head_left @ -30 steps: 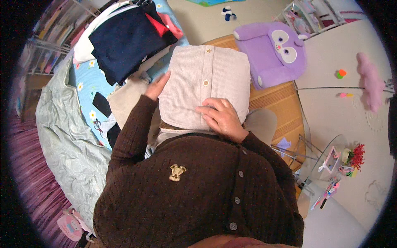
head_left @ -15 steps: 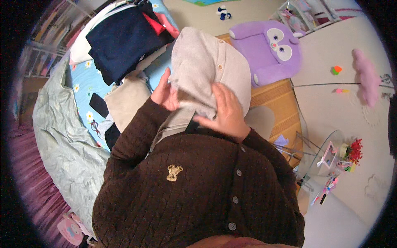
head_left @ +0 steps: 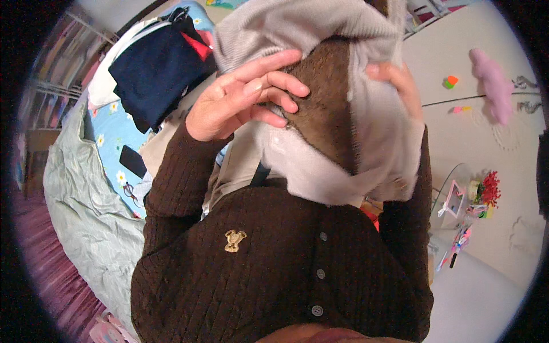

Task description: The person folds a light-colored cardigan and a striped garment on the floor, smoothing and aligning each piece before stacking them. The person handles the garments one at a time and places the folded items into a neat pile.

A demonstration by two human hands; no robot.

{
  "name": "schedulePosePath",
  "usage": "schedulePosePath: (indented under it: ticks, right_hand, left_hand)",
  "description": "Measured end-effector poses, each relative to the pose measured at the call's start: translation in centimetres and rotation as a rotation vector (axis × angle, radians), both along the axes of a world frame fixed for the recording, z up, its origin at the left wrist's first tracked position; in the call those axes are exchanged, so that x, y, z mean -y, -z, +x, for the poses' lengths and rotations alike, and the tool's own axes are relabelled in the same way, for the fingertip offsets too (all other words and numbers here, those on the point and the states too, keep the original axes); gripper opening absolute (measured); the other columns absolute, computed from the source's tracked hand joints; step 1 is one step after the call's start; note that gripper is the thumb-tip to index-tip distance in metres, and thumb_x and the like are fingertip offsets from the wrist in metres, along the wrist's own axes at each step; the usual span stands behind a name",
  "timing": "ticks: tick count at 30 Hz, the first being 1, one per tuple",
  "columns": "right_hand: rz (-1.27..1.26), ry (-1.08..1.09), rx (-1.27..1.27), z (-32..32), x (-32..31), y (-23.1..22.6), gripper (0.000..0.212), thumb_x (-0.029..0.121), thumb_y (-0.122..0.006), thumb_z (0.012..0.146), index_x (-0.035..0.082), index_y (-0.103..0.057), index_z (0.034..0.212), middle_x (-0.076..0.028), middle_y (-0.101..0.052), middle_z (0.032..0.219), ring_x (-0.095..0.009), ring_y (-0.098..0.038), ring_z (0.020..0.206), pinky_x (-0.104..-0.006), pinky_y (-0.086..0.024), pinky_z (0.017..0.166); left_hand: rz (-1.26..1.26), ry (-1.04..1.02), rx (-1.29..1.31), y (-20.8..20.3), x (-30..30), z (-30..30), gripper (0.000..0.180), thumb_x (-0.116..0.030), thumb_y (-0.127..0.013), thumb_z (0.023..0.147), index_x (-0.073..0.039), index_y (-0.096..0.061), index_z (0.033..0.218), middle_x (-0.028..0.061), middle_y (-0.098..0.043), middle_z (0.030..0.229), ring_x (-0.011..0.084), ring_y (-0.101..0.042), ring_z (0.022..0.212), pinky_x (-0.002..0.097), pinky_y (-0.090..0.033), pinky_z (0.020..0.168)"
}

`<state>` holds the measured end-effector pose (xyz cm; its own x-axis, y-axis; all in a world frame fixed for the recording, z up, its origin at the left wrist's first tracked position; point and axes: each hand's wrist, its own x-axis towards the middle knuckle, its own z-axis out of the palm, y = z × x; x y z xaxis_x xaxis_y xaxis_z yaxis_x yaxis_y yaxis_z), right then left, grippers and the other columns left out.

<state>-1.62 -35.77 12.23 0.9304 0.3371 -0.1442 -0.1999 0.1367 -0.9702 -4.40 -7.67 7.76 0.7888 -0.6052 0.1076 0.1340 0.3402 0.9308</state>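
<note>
A pale beige ribbed garment point(head_left: 303, 26) with a brown furry lining point(head_left: 329, 100) is held up in front of my chest, partly opened so the lining shows. At its left edge is my left hand point(head_left: 229, 100), palm turned inward, fingers spread and reaching over the lining. My right hand point(head_left: 397, 83) grips the right side of the garment, with part of it hidden by the cloth. The garment's lower edge hangs blurred near my dark brown cardigan point(head_left: 274, 251).
At the left, a folded navy garment point(head_left: 154, 74) tops a clothes pile on a blue floral bed sheet point(head_left: 106, 128). A flat black object point(head_left: 133, 162), glasses point(head_left: 130, 193) and a pale green quilt point(head_left: 86, 194) lie nearby. Red flowers point(head_left: 490, 188) stand by a glass table at right.
The garment was a folded bundle between my hands; now it is raised and spread, baring the brown lining. My right hand has moved up and right, my left hand up a little. The purple cushion is now hidden.
</note>
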Motion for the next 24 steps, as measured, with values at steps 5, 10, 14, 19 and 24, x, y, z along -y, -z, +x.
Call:
schedulePosePath:
  ticks: [5,10,14,19,24]
  right_hand:
    - [0.14,0.003,-0.259,1.5,-2.3,4.9,0.032,0.026,-0.062,0.08,0.004,-0.064,0.104,-0.01,-0.066,0.093,-0.021,-0.062,0.081,-0.032,-0.05,0.075]
    - [0.328,-0.08,-0.377,2.2,-3.4,11.9,0.038,0.031,-0.058,0.083,0.005,-0.059,0.111,-0.01,-0.061,0.104,-0.023,-0.057,0.092,-0.0349,-0.047,0.082]
    - [0.397,0.04,-0.412,2.3,-1.5,16.5,0.043,0.035,-0.055,0.086,0.006,-0.055,0.117,-0.011,-0.057,0.113,-0.024,-0.053,0.1,-0.0372,-0.044,0.087]
    - [0.581,0.263,-0.428,1.2,2.4,23.7,0.049,0.04,-0.051,0.089,0.007,-0.051,0.125,-0.011,-0.052,0.123,-0.026,-0.048,0.111,-0.0401,-0.041,0.094]
    - [0.799,0.417,-0.475,-4.3,5.1,30.1,0.055,0.045,-0.048,0.092,0.008,-0.046,0.132,-0.011,-0.047,0.134,-0.027,-0.043,0.122,-0.0429,-0.037,0.101]
  left_hand:
    - [-0.098,0.033,-0.102,0.8,0.4,-1.0,0.057,-0.026,-0.052,0.097,-0.003,-0.032,0.146,0.0131,-0.059,0.121,0.0163,-0.064,0.092,0.028,-0.057,0.073]
    - [0.218,-0.212,-0.199,8.6,3.3,-1.1,0.047,-0.014,-0.054,0.097,-0.004,-0.041,0.142,0.0052,-0.059,0.121,0.0111,-0.055,0.108,0.0257,-0.044,0.095]
    - [0.093,-0.103,0.037,11.4,5.5,-1.7,0.037,-0.009,-0.053,0.097,-0.004,-0.051,0.133,0.0067,-0.058,0.125,0.0134,-0.053,0.112,0.0279,-0.041,0.099]
    - [0.236,-0.053,0.161,10.0,6.8,-1.3,0.03,-0.012,-0.054,0.097,-0.003,-0.058,0.126,0.0075,-0.059,0.124,0.0155,-0.055,0.111,0.0296,-0.044,0.097]
    - [-0.002,-0.126,-0.007,10.8,2.7,3.1,0.028,-0.009,-0.05,0.098,0.0,-0.058,0.124,0.0077,-0.066,0.11,0.0137,-0.061,0.1,0.0279,-0.049,0.09]
